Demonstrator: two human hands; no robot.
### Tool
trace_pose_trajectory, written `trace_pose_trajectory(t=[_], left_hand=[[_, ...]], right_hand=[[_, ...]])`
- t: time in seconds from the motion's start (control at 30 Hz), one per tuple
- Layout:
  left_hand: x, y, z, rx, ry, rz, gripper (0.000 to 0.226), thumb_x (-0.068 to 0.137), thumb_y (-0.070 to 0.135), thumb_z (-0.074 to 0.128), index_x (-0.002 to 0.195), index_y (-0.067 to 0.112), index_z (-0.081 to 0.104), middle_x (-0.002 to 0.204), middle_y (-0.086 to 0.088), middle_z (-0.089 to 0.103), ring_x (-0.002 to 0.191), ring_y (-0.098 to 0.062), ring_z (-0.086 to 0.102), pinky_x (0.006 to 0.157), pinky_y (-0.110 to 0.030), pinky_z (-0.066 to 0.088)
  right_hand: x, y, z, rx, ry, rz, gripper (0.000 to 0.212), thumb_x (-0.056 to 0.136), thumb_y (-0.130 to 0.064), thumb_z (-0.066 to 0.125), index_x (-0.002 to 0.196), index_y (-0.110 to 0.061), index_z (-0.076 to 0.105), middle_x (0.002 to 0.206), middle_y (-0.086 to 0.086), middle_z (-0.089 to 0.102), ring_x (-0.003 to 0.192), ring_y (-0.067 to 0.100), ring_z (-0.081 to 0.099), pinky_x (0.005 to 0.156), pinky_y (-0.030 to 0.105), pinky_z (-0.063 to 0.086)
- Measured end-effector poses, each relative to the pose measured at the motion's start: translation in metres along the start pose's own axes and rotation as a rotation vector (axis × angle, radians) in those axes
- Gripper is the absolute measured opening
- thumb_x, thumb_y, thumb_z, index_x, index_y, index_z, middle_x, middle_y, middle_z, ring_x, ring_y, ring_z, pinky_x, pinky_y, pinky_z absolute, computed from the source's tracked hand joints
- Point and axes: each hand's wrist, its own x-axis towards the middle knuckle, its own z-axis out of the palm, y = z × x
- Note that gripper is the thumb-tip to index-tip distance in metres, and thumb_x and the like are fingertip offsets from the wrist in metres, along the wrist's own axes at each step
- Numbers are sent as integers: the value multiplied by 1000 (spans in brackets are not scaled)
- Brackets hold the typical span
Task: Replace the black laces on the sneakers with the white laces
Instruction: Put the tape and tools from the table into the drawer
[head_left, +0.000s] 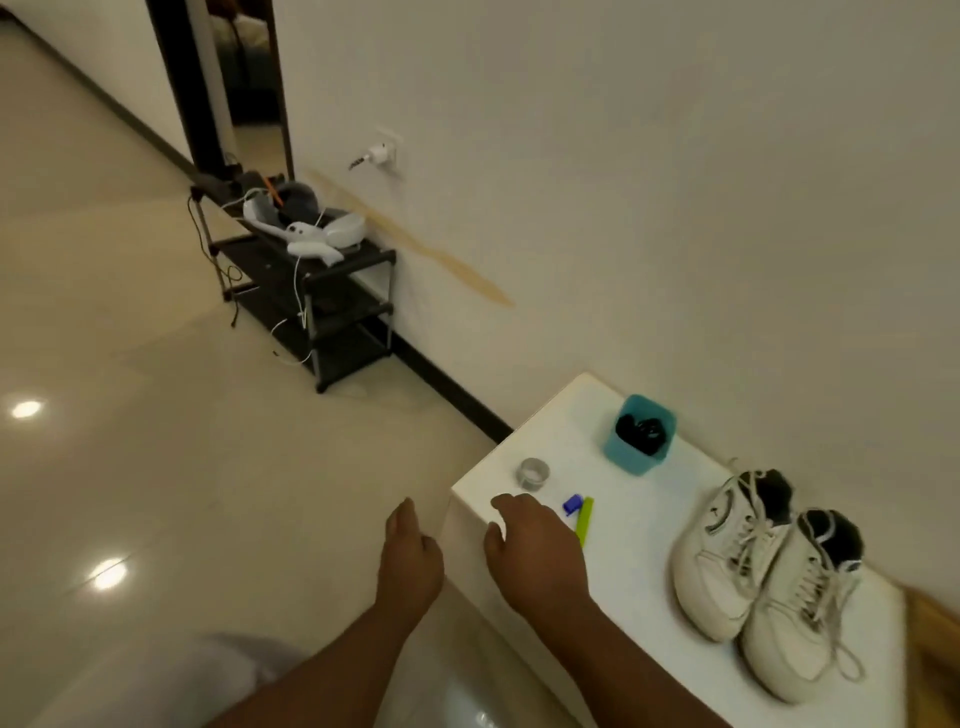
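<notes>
Two white sneakers (763, 577) stand side by side on the right of a white table (639, 525), threaded with white laces (753, 540). A teal cup (618, 452) at the table's far side holds a dark bundle, apparently black laces (640, 432). My right hand (535, 551) hovers palm down over the table's left end, fingers relaxed, holding nothing. My left hand (410, 561) hangs in the air just left of the table edge, fingers loose and empty.
A roll of clear tape (533, 473), a small blue object (571, 504) and a green stick-like object (584, 519) lie near my right hand. A black rack (322, 291) with white devices and cables stands against the wall to the far left. Glossy tile floor stretches left.
</notes>
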Motion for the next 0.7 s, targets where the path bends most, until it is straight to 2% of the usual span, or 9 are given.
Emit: trace_pose_trajectory(t=[0.13, 0.2, 0.23, 0.3, 0.37, 0.53, 0.6, 0.7], left_hand=[[30, -20, 8, 8, -124, -14, 64, 98, 0, 37, 159, 10, 20, 166, -6, 17, 152, -19, 19, 120, -27, 13], [40, -22, 18, -16, -169, 18, 63, 97, 0, 38, 157, 12, 26, 164, -4, 25, 151, -17, 23, 122, -28, 15], [42, -21, 22, -53, -189, 28, 61, 97, 1, 39, 156, 13, 31, 161, -3, 32, 148, -17, 30, 122, -30, 21], [43, -21, 30, -142, -203, 27, 51, 99, 8, 40, 147, 24, 45, 146, 5, 53, 133, -14, 49, 113, -34, 37], [43, -23, 36, -219, -177, 18, 40, 101, 17, 40, 136, 31, 52, 130, 13, 61, 119, -8, 57, 106, -37, 45], [41, -26, 37, -232, -148, -35, 38, 91, 54, 34, 121, 46, 56, 118, 24, 63, 111, -4, 59, 105, -44, 46], [42, -22, 33, -150, -121, -39, 34, 97, 64, 31, 112, 46, 55, 112, 24, 63, 108, -6, 59, 105, -41, 43], [46, -14, 27, 56, -111, -28, 51, 93, 76, 21, 112, 41, 53, 109, 17, 62, 100, -12, 57, 99, -41, 40]], right_hand=[[7, -1, 33, -16, -105, 12, 20, 97, -32, 42, 106, -29, 60, 98, -8, 63, 84, 12, 62, 72, 31, 56], [11, 2, 44, -25, -131, 18, 17, 97, -32, 41, 100, -29, 58, 92, -8, 60, 79, 12, 60, 69, 32, 56], [13, 3, 47, -26, -136, 16, 18, 98, -33, 42, 102, -30, 59, 92, -8, 61, 79, 12, 60, 70, 32, 56], [15, 7, 53, -20, -130, 17, 21, 99, -34, 44, 111, -31, 60, 99, -8, 64, 84, 12, 62, 72, 30, 56], [18, 12, 57, -2, -131, 24, 24, 99, -35, 45, 117, -31, 61, 105, -8, 66, 89, 13, 63, 76, 30, 57], [22, 18, 64, -3, -153, -10, 28, 101, -33, 43, 123, -29, 60, 112, -6, 63, 95, 12, 60, 79, 28, 54], [19, 17, 64, 12, -154, -21, 31, 101, -34, 44, 128, -29, 58, 118, -6, 63, 100, 12, 59, 81, 28, 54], [7, 15, 67, 18, -156, -45, 34, 101, -37, 47, 132, -28, 55, 124, -4, 60, 106, 14, 57, 85, 30, 54]])
